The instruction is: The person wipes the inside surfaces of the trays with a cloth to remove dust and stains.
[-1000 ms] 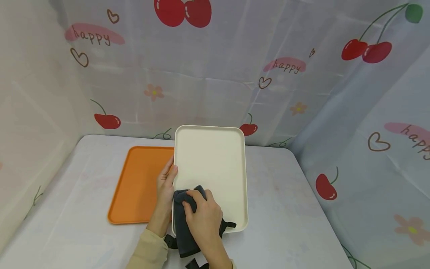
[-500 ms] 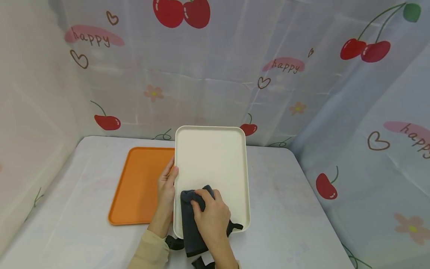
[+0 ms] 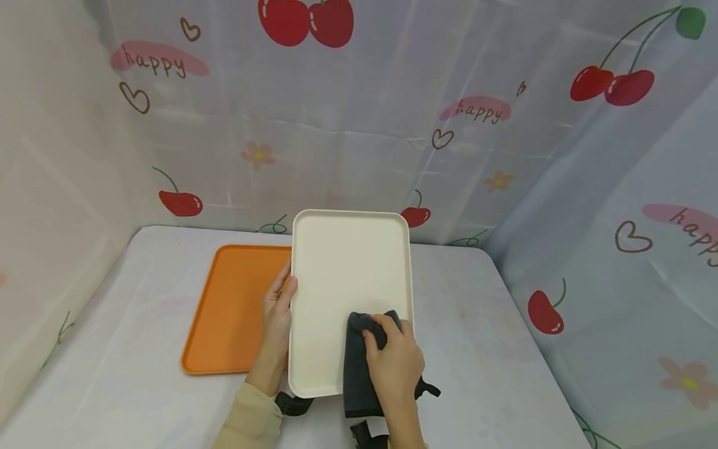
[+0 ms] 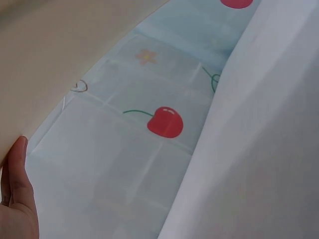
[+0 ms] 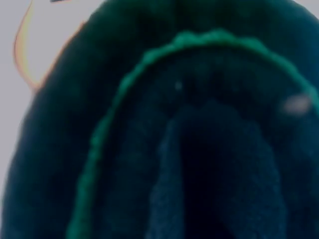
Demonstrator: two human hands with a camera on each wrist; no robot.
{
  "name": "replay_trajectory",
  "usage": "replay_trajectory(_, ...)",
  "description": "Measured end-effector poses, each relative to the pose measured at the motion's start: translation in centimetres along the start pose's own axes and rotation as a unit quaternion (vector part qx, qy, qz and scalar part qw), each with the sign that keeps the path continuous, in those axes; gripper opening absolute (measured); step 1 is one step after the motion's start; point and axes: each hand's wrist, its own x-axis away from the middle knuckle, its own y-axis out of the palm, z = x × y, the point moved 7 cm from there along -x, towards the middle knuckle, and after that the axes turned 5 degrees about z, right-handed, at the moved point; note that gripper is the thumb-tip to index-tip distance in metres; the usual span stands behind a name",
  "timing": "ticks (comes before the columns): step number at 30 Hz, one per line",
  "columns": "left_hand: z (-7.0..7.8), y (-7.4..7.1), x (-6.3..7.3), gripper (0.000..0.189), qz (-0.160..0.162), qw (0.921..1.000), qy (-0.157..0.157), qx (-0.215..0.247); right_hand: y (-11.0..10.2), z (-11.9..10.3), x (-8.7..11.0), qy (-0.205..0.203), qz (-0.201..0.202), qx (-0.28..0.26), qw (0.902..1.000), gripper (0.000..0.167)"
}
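My left hand [image 3: 277, 315] grips the left edge of a cream rectangular tray [image 3: 350, 268], thumb over the rim and fingers behind. The tray is raised and tilted toward the head camera. In the left wrist view, the fingers [image 4: 20, 172] lie at the tray's edge. My right hand [image 3: 395, 358] holds a bunched dark grey cloth [image 3: 359, 374] against the tray's lower right part, and the cloth hangs below the tray's bottom edge. Folds of the cloth [image 5: 134, 149] fill most of the right wrist view, close and blurred, hiding the right fingers there.
An orange tray [image 3: 232, 312] lies flat on the white-covered table [image 3: 477, 349] at the left, partly hidden behind the cream tray and left hand. A cherry-patterned curtain [image 3: 348, 125] stands behind the table and along its sides. A black wrist strap [image 3: 294, 404] shows by the left sleeve.
My right hand has slid the cloth rightward across the lower part of the cream tray, from its left side to its right. The left hand and both trays stay almost where they were.
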Motion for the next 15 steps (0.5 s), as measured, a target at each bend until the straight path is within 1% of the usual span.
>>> replay_trajectory(5,0.1,-0.2,-0.2,0.05,0.0,1.0,0.004,-0.004,-0.3,2.5,-0.6,0.044,-0.003,0.029,0.9986,0.029)
replay_trajectory(8,0.2,-0.5,-0.4,0.049,0.006,1.0,0.006,0.0,-0.6,3.7,-0.9,0.066,0.001,0.041,0.997,0.029)
replay_trajectory(12,0.2,-0.7,-0.5,0.049,0.013,0.9999,0.002,0.008,-0.7,4.7,-1.2,0.079,0.004,0.045,0.9958,0.029)
replay_trajectory(15,0.2,-0.7,-0.5,0.049,0.015,0.9998,0.001,0.012,-0.5,5.0,-1.2,0.08,0.0,0.045,0.9957,0.029)
